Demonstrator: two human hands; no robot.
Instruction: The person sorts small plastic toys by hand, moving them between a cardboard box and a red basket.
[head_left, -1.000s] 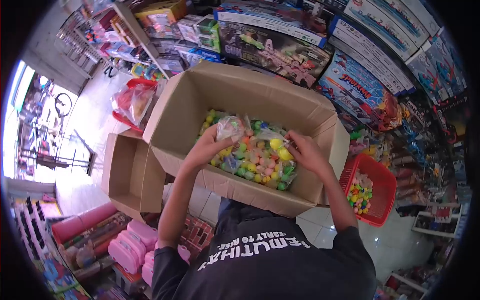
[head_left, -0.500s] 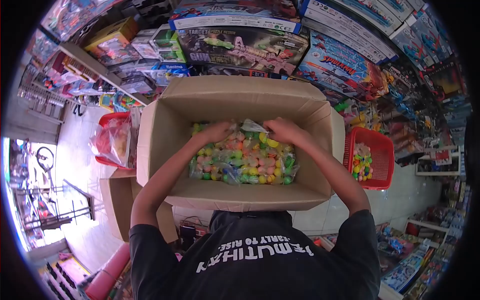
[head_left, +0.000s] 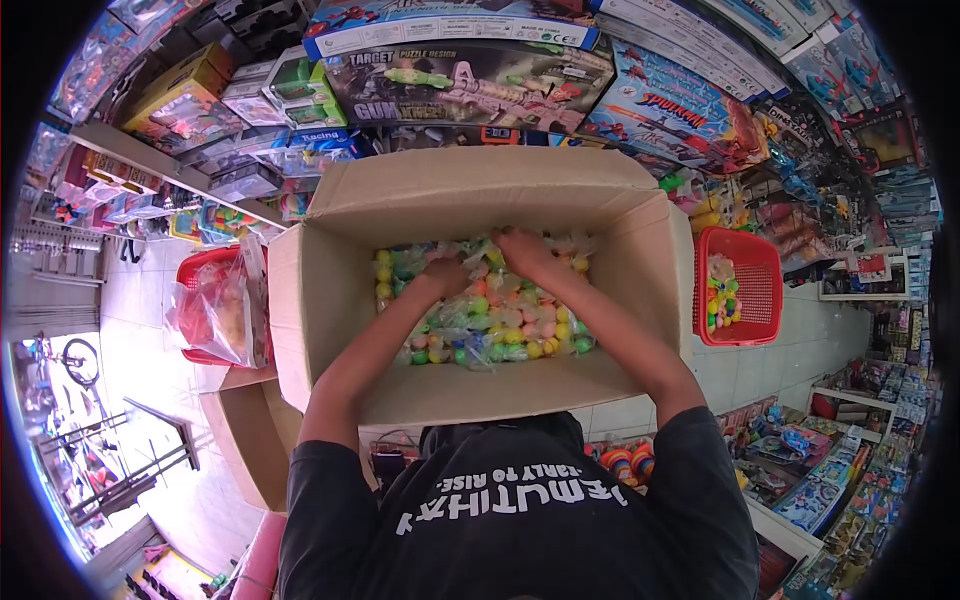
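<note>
A large open cardboard box (head_left: 480, 185) stands before me, its bottom covered with clear plastic bags of small colored balls (head_left: 510, 330) in yellow, green, pink, orange and blue. My left hand (head_left: 445, 274) is down among the bags, its fingers closed on clear plastic near the middle of the pile. Just to its right and a little farther away, my right hand (head_left: 520, 252) is also closed on a bag near the box's far wall. Its fingertips are partly hidden by the plastic.
Right of the box is a red basket (head_left: 768, 290) with bagged balls (head_left: 722, 300). A red basket (head_left: 195, 262) holding plastic packaging and a smaller open carton (head_left: 245, 430) are at left. Boxed toys (head_left: 470, 85) are stacked beyond the far flap.
My right hand has moved left, closer to my left hand, which has shifted slightly down. Some bags in the pile have shifted, and the view has moved a little.
</note>
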